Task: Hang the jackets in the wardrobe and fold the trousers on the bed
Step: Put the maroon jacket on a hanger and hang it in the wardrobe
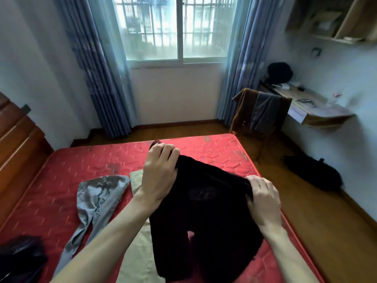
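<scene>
Black trousers [206, 217] hang in front of me above the red mattress [85, 160], held up by the waistband. My left hand [159, 172] grips the waistband's far left corner and my right hand [263, 199] pinches its right end. Both legs drop toward the bed's near edge. Grey trousers [98, 203] lie crumpled on the mattress to the left. Beige trousers [138, 252] lie flat beneath my left forearm, partly hidden by the black pair. Another dark garment [18, 260] sits at the bottom left corner.
A chair [259, 113] draped with brown and grey clothes stands past the bed's far right corner, beside a wall desk [314, 111]. A black bag [314, 172] lies on the wooden floor at right. A wooden headboard [18, 139] is at left; the window and blue curtains are ahead.
</scene>
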